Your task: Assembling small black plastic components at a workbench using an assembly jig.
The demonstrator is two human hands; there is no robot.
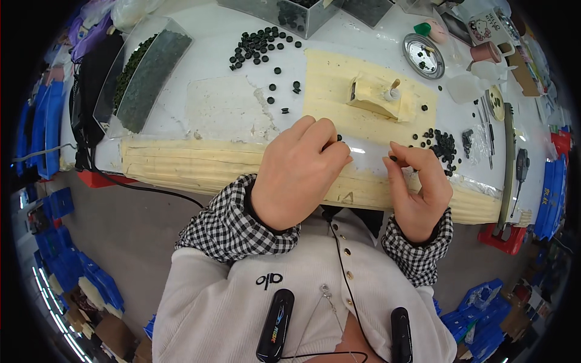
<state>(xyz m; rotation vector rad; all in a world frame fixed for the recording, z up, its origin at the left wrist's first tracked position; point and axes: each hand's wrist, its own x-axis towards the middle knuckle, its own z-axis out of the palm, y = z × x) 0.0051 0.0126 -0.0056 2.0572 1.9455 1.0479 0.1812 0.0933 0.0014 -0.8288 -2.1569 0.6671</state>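
My left hand [296, 172] is curled closed over the front edge of the table. Its fingertips are turned away, so what they hold, if anything, is hidden. A small black piece [339, 138] shows just beyond its knuckles; I cannot tell whether the fingers touch it. My right hand [422, 187] pinches a tiny black part [393, 158] between thumb and forefinger. Beyond both hands, a tape-covered block [372, 100] with a white peg [393, 94] stands on a yellow sheet [324, 78]. Small black parts [445, 145] lie heaped close to my right hand.
Ridged black round pieces [257, 45] are scattered at the far middle. A clear bin [148, 81] of dark parts stands left. On the right are a round metal dish [423, 55], a pink cup [485, 52], thin tools [488, 130] and a screwdriver [520, 166]. Yellow padding [187, 162] lines the table's front edge.
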